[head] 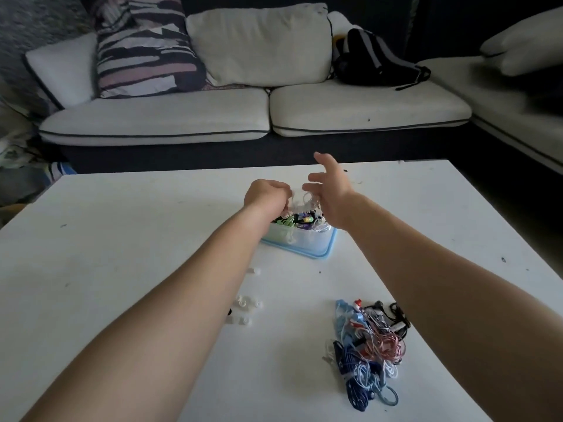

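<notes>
1. Head view, hands: my left hand [268, 197] is curled tight, gripping a thin white tangled wire [300, 200]. It holds the wire up over the clear plastic box with a blue rim [323, 254].
2. Head view, other hand: my right hand [330, 197] is spread wide, fingers mostly straight, tips just beside the wire. Blur hides whether they touch it.
3. Where the wire is: in the air between both hands, above the box. Its lower loops hang down into the mixed coloured bits inside [292, 222].
4. Risk: those loops look snagged in the box contents. If I pull up fast, I could drag other pieces out or tip the light box.
5. Risk: only one hand has a real grip. If the right hand grabs the wrong strand, I think the knot tightens instead of loosening.
6. Risk: the wire is thin, so a hard tug could strain it or pop an earbud off.
7. Risk: my left forearm passes right over the small white ear tips [246, 303] on the white tabletop [122, 239]. If I lower that arm, it may sweep them off.
8. The multicoloured cable heap [368, 345] sits well apart and near me, out of the way. If I drop the freed wire on it, the two would re-tangle.
</notes>
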Available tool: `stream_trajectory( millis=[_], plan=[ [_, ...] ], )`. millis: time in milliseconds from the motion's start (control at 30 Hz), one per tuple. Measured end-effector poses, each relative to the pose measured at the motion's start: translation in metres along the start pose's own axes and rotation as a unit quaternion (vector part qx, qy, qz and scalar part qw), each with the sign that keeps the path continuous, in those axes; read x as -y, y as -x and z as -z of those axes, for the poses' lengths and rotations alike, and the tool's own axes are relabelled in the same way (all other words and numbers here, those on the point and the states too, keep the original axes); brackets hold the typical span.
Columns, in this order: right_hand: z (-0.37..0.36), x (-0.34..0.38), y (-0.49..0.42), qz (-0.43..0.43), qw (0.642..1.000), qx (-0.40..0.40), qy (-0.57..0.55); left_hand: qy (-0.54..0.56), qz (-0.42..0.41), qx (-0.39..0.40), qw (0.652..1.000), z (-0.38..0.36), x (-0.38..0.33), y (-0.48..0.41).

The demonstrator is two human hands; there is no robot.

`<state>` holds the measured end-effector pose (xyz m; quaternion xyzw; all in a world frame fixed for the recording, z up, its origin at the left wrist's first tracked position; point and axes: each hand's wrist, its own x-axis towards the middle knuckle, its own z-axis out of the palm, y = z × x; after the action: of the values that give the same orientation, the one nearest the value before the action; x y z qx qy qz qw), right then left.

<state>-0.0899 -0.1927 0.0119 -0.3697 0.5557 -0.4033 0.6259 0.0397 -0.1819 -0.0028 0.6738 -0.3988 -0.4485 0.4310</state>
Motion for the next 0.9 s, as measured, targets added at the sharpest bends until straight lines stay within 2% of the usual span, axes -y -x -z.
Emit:
stream_trajectory(
  millis=[100,300,433,567,733,833,900],
  plan=[
    [0.003,-0.002,0.0,0.017,1.0,0.021,0.003,-0.043,-0.007,0.002,0.999,0.007,0.002,0.004],
    [0.026,-0.013,0.049,0.061,0.998,0.023,0.004,-0.037,-0.045,0.064,0.996,0.024,0.005,0.06],
    [0.055,-0.032,0.097,0.075,0.98,0.05,0.177,-0.051,-0.022,0.151,0.987,0.025,0.023,0.11],
    [0.088,-0.056,0.133,0.059,0.919,0.089,0.379,-0.133,-0.01,0.202,0.97,0.011,0.054,0.149],
    [0.103,-0.073,0.161,0.08,0.79,0.111,0.597,-0.213,-0.04,0.229,0.949,-0.004,0.082,0.178],
    [0.105,-0.08,0.172,0.053,0.741,0.134,0.656,-0.269,-0.082,0.231,0.932,-0.008,0.092,0.191],
    [0.104,-0.083,0.173,0.064,0.715,0.14,0.682,-0.291,-0.112,0.227,0.923,-0.012,0.097,0.198]
  ],
)
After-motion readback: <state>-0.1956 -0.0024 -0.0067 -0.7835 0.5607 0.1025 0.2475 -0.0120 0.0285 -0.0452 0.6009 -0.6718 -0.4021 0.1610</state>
